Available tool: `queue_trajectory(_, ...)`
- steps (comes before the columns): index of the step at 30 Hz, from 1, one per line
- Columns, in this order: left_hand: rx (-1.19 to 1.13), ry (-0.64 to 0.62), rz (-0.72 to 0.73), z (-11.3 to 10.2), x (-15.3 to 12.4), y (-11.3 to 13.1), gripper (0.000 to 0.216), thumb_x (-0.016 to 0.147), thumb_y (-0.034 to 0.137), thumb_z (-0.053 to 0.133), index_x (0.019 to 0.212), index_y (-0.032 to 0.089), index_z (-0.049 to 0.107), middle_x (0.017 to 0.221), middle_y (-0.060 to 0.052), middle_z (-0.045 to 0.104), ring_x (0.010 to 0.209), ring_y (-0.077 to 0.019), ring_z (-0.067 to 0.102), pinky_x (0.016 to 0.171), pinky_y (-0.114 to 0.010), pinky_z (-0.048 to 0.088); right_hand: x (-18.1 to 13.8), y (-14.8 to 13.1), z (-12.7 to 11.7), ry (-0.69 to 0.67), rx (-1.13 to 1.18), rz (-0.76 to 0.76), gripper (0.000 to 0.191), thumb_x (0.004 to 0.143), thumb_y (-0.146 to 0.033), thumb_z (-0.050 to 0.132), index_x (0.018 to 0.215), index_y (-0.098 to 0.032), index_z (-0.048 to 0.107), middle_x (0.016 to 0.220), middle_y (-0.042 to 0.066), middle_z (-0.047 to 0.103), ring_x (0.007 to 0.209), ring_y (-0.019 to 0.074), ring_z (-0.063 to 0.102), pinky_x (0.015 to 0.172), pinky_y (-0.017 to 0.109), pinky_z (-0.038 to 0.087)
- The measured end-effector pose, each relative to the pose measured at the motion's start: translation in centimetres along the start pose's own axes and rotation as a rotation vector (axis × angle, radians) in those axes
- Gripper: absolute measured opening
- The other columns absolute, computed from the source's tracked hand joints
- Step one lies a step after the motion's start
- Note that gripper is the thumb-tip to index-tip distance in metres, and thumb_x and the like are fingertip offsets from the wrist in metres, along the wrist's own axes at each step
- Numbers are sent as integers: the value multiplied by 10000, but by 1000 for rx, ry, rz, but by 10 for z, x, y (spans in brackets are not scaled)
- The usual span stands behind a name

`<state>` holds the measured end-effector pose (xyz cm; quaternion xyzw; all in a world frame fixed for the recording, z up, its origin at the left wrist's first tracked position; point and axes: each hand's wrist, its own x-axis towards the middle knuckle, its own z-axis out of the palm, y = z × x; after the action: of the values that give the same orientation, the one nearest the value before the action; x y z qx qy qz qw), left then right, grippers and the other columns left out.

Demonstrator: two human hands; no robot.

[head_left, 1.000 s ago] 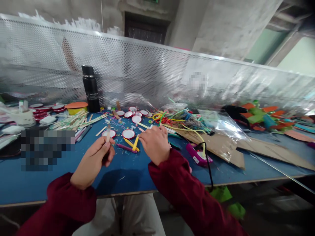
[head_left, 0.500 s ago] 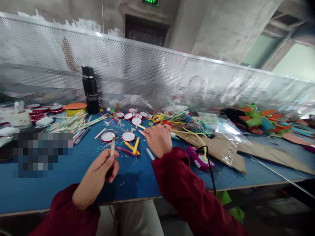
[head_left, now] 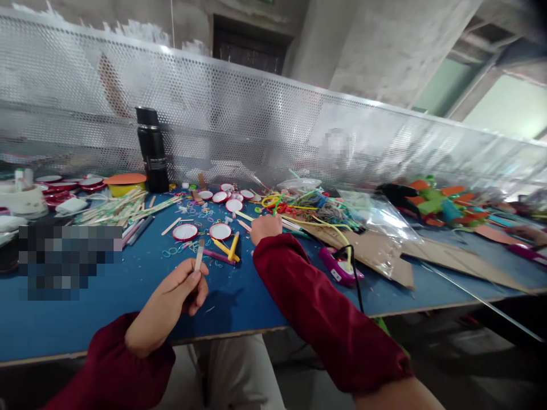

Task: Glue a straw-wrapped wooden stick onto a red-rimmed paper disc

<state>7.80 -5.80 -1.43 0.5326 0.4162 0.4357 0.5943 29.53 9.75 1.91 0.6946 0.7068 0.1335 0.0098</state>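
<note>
My left hand point(head_left: 171, 302) is closed above the near part of the blue table, pinching an upright flat wooden craft stick point(head_left: 199, 257) with a brown upper end. Farther forward, my right hand point(head_left: 265, 229) is low over the table beside a short pinkish stick point(head_left: 245, 225). Its fingers are curled away from view, so whether it grips anything is hidden. Between and beyond the hands lie white discs with red rims point(head_left: 220, 231), a yellow marker point(head_left: 233, 247) and a purple marker point(head_left: 219, 256). Small coloured rubber bands point(head_left: 200, 212) are scattered around them.
A black bottle point(head_left: 152, 151) stands near a perforated metal screen point(head_left: 256, 125). Bundled sticks point(head_left: 117, 209) lie left. Tangled coloured cords point(head_left: 318, 205), cardboard point(head_left: 371, 256) and a purple device point(head_left: 339, 266) with a black cable are right. Another person's hand point(head_left: 534, 233) shows at far right.
My right hand has moved slightly forward and left, its fingers now more hidden. My left hand still holds the craft stick. The view has tipped down slightly less of the ceiling area shows.
</note>
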Motion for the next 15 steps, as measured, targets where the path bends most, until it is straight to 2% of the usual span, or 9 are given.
queue_trajectory(8,21,21,-6,-1,2,0,291,956,504,468,1014,219,472,619,55,551,500,-98,422,498,-213,287,-2,3,2,45,41,22,344,933,-157,434,1112,-172,728,1154,195,721,1143,303,618,981,493,340)
queue_trajectory(15,47,12,1,-1,3,-3,287,963,506,453,1015,224,467,624,59,547,507,-97,426,505,-214,286,0,1,7,61,93,3,284,938,-197,488,1052,-144,743,1074,198,742,1117,300,630,1011,490,317)
